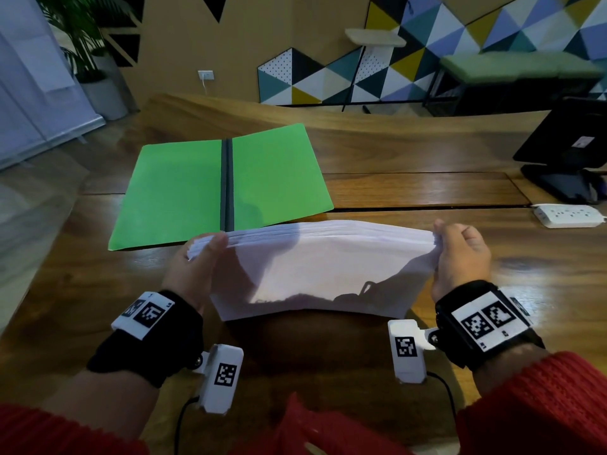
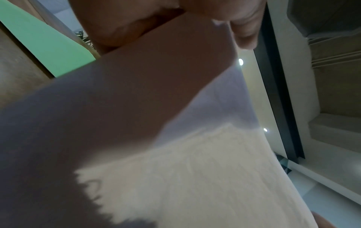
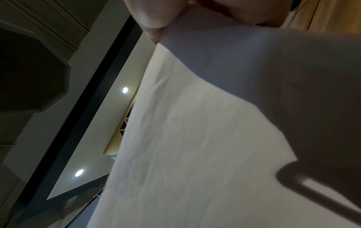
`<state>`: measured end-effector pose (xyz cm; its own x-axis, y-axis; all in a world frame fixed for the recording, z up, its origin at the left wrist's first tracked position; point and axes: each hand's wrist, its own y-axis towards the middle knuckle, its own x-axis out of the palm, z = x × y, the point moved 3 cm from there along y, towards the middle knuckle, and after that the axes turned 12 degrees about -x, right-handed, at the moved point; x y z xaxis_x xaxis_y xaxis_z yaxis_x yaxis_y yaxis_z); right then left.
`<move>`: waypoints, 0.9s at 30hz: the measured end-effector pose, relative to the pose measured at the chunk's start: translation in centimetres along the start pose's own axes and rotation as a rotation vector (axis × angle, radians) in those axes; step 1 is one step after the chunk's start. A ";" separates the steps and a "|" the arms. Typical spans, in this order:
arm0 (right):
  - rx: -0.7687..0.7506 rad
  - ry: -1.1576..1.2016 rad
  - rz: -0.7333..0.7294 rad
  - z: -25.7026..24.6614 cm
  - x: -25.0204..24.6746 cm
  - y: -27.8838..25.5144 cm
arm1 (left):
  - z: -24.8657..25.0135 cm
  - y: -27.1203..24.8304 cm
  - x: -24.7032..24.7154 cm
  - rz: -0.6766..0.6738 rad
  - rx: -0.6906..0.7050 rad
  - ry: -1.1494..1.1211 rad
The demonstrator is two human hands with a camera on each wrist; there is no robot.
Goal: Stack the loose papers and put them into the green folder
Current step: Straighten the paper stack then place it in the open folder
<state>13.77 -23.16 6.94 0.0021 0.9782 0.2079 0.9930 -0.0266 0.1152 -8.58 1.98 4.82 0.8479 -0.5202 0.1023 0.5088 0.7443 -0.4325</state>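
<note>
A stack of white papers stands on its long edge on the wooden table, tilted toward me and bowed. My left hand grips its left end, thumb on the near face. My right hand grips its right end. Just behind the stack the green folder lies open and flat, with a dark spine down its middle. In the left wrist view the papers fill the frame under my fingers, with a corner of the folder beside them. The right wrist view shows the papers pinched at the top.
A white power strip lies on the wooden table at the right, behind it a black monitor stand. A potted plant stands on the floor beyond the table's far left corner.
</note>
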 end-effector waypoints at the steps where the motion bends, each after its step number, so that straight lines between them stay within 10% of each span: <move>1: 0.001 0.000 0.001 0.0 0.0 0.0 | 0.0 -0.2 0.2 -0.006 0.028 -0.007; 9: -0.119 -0.175 -0.146 -1.8 0.6 -0.6 | 0.6 -1.5 0.7 -0.045 0.166 0.181; 13: -0.594 -0.872 -0.554 -4.5 2.2 -3.0 | 2.1 -4.2 3.1 -0.080 0.329 0.293; 18: -0.919 -0.828 -0.983 -6.2 5.9 -5.9 | 5.8 -8.1 5.6 -0.267 0.642 0.468; 27: -0.350 -0.093 -0.823 -7.6 3.9 -3.4 | 6.9 -4.8 1.9 -0.052 0.393 0.615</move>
<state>9.50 -20.79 14.75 -0.6691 0.7281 -0.1491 0.5920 0.6434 0.4854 -8.34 0.35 13.29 0.6430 -0.6138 -0.4581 0.6598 0.7477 -0.0756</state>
